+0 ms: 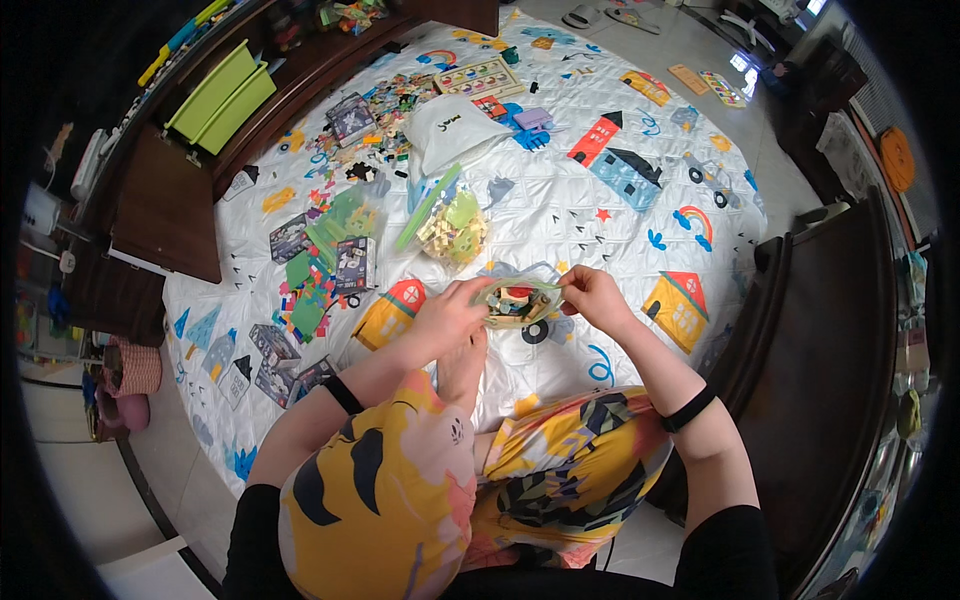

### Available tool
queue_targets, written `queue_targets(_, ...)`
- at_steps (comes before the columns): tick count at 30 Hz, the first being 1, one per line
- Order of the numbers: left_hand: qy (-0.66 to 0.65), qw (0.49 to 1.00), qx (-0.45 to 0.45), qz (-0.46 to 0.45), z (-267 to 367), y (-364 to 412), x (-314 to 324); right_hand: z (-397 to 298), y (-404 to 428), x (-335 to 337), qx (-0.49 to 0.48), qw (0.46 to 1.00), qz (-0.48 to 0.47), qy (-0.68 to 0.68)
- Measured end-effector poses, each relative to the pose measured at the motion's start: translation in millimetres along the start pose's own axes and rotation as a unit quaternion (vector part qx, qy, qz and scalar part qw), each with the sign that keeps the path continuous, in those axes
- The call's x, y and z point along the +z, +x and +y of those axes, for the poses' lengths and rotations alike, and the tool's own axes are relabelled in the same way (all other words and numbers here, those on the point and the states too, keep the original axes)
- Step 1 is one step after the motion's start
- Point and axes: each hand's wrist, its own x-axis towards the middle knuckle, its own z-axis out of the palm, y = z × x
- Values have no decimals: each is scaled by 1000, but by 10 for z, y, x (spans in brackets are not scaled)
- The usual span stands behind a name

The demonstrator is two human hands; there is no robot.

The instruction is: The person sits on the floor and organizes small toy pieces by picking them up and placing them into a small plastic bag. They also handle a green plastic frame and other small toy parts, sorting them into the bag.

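In the head view my left hand [456, 311] grips the left rim of a clear plastic bag [519, 321] with a green edge. The fingers of my right hand [592, 296] pinch the bag's right rim. The bag's mouth is spread between both hands, and small mixed toy pieces [516, 301] lie inside it. Just beyond, a clear zip bag [452, 231] of cream and green building pieces rests on the white printed quilt [555, 232]. Left of it, another clear bag [346, 217] with green pieces lies over loose coloured bricks [307, 300].
Small printed boxes [355, 264] lie at the left. Farther off are a white pouch [456, 131], a heap of small pieces [397, 97] and a tray of coloured discs [480, 78]. Green bins [225, 97] stand at upper left, a dark wooden furniture panel [817, 337] at right.
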Motion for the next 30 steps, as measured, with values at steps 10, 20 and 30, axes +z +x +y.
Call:
queue_targets(10, -200, 968, -142, 51, -140, -44, -103, -26, -187, 41, -182, 919, 41, -346)
queue_targets(20, -216, 965, -119, 94, -150, 1, -196, -156, -294, -102, -214, 897, 86, -376)
queue_targets(30, -224, 960, -128, 104, -166, 106, -125, -116, -236, -3, -247, 877, 85, -403)
